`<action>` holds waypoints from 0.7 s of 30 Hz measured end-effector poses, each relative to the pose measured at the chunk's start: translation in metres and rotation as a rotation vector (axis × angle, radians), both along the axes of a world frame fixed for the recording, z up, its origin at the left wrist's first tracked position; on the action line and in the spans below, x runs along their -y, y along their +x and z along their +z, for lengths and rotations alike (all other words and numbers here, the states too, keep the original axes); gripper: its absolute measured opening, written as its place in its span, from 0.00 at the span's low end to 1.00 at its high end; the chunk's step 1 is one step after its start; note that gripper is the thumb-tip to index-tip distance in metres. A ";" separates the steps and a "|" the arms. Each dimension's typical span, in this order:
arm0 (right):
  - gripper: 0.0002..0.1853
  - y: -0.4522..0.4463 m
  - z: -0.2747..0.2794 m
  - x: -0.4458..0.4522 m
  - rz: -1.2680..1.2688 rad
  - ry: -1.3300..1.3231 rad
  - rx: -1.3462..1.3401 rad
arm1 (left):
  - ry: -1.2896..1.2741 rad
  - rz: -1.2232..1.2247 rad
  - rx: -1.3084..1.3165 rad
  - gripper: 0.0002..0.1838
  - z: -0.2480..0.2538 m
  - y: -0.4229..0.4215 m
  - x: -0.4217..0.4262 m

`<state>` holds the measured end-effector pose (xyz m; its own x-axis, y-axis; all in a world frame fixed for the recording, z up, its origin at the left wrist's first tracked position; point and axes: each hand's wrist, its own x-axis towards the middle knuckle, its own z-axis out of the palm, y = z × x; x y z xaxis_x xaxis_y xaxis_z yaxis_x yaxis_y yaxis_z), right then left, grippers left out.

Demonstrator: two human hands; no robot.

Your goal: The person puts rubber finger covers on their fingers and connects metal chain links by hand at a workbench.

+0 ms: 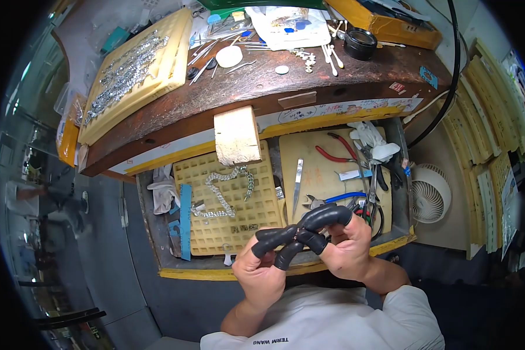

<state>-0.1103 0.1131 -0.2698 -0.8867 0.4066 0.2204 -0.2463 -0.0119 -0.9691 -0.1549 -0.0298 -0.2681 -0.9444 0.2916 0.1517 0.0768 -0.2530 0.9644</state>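
Observation:
My left hand (263, 269) and my right hand (343, 242) meet over the front of an open drawer, black finger cots covering the fingertips I see. Both hands are pinched closed, tip against tip, around something tiny whose kind I cannot make out. Beyond them in the drawer, a silver link chain (220, 201) lies in a bent line on a yellow gridded tray (207, 236). Right of it, on a plain tan board (294, 149), are a slim metal file or blade (297, 184), red-handled pliers (338, 153) and blue-handled cutters (335, 198).
A wooden bench pin (237, 137) juts from the workbench (186, 108) over the drawer. On the bench are a tray (157, 73) heaped with silver chains, a black round container (360, 44) and cotton swabs (331, 61). A white fan (430, 195) stands at right beside stacked yellow trays (478, 146).

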 end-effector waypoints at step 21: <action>0.07 0.006 -0.010 -0.004 0.459 -0.722 0.225 | 0.092 -0.164 0.036 0.15 -0.015 -0.014 0.004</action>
<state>-0.1044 0.1175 -0.2794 -0.9880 -0.0276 -0.1521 0.1289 -0.6904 -0.7119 -0.1687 -0.0343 -0.2832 -0.8906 0.4286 0.1519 -0.0069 -0.3467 0.9379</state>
